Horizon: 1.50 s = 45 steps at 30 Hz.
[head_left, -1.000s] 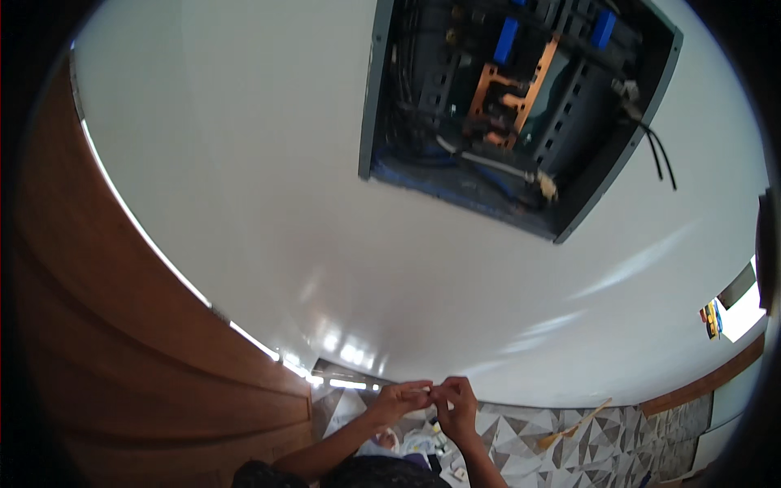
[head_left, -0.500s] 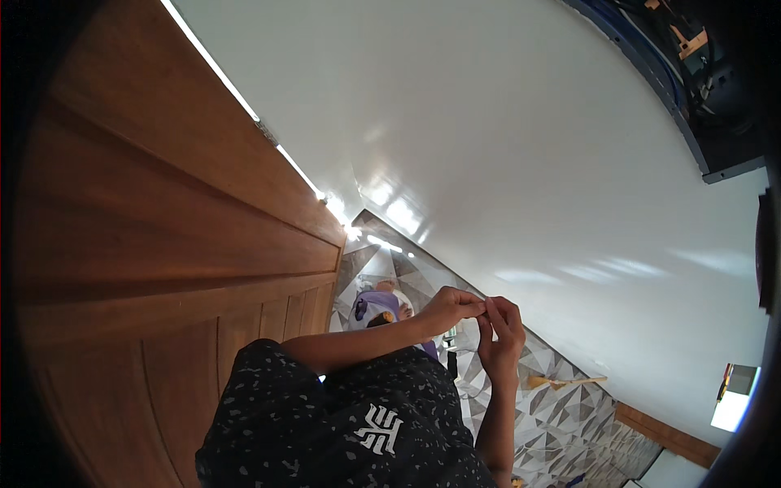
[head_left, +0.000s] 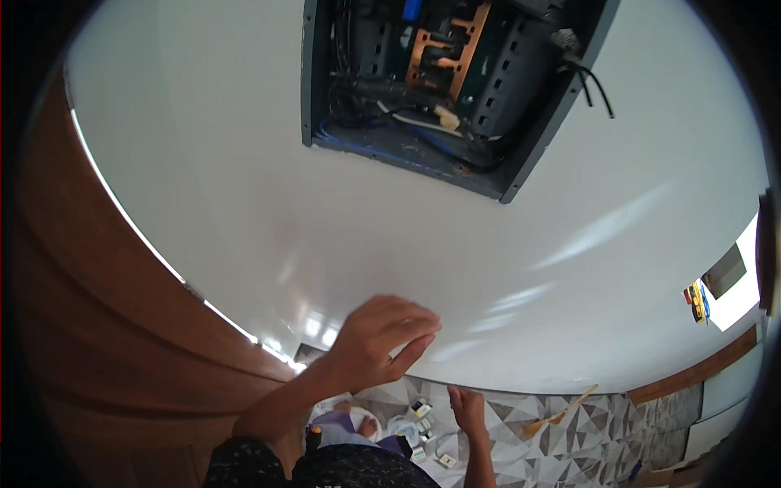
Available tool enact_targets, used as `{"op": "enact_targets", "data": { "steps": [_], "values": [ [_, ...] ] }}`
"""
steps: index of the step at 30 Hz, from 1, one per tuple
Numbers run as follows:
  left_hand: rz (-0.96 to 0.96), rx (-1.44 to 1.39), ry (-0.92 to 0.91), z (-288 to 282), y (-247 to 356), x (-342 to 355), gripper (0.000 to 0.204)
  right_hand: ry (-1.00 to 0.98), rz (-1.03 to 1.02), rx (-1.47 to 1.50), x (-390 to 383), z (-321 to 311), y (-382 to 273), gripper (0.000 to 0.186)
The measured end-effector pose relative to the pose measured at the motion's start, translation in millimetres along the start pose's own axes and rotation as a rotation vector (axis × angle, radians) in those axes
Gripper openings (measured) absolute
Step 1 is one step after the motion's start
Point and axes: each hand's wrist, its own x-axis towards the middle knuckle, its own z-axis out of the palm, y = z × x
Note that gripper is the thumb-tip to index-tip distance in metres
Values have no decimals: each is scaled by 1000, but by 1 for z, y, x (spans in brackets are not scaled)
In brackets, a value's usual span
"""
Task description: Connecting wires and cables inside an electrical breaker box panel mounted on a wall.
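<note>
My left hand is raised in front of the white wall, its fingers held together and the thumb brought close to their tips. Anything small in that pinch is hidden. Lower and to the right, my right hand has its fingers folded in, with the thumb against them; I cannot make out what they hold, if anything. Above both hands is a grey metal electrical panel box on the wall, standing open. Inside it are copper busbars, black and blue wires, and a pale connector piece. Neither hand touches the box.
Two black cable ends stick out past the box's right side. A brown wooden door stands at left. Below, on the patterned tile floor, lie small boxes and a broom. Yellow-handled tools show at far right.
The view has swung up and right, bringing the panel box to the middle top. My hands, which met at the fingertips, are now apart, the left one higher.
</note>
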Motion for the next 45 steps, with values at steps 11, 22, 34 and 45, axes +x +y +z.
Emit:
{"op": "enact_targets", "data": {
  "steps": [11, 22, 34, 45],
  "values": [
    [329, 469, 350, -47, -50, 127, 21, -122, 80, 152, -6, -56, -16, 44],
    [460, 452, 511, -7, -116, 138, 14, 525, -306, -39, 46, -240, -195, 22],
    [521, 470, 496, -5, -128, 134, 20, 853, -1005, -453, 134, -325, -368, 55],
    [534, 490, 467, -7, -132, 132, 27, 1088, -1123, -539, 158, -305, -348, 20]
  ]
}}
